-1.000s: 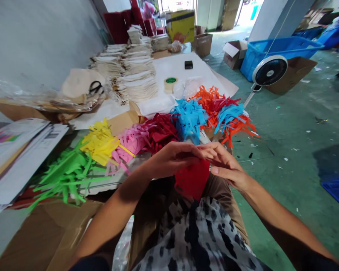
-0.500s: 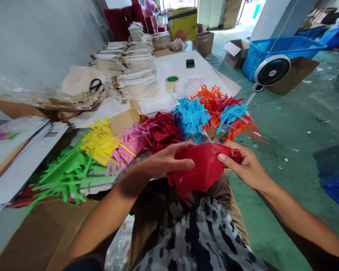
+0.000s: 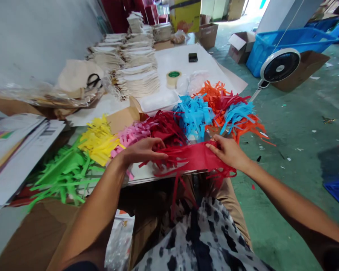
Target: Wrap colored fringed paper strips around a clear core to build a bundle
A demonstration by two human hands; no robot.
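A red fringed tissue paper (image 3: 199, 156) is stretched out above the table's near edge, its cut strips hanging at the left and below. My right hand (image 3: 227, 150) pinches the uncut band at its right end between thumb and fingers. At the other end my left hand (image 3: 144, 150) has its thumb and fingers apart, with red strips at and under the fingertips. Just behind lie a dark red fringe bundle (image 3: 169, 128), a pink fringe bundle (image 3: 138, 132) and a light blue fringe bundle (image 3: 193, 114).
Yellow fringe (image 3: 100, 141) and green fringe (image 3: 63, 171) lie leftward, orange fringe (image 3: 213, 94) to the right. Beyond are a tape roll (image 3: 173, 79), scissors (image 3: 93, 81) and stacked cream-coloured pieces (image 3: 138, 81). A fan (image 3: 281, 66) stands beside the table's right edge.
The red paper, bunched between my hands before, is now spread into a flat band with loose strips. My left hand has moved left, and my right hand slightly up and left.
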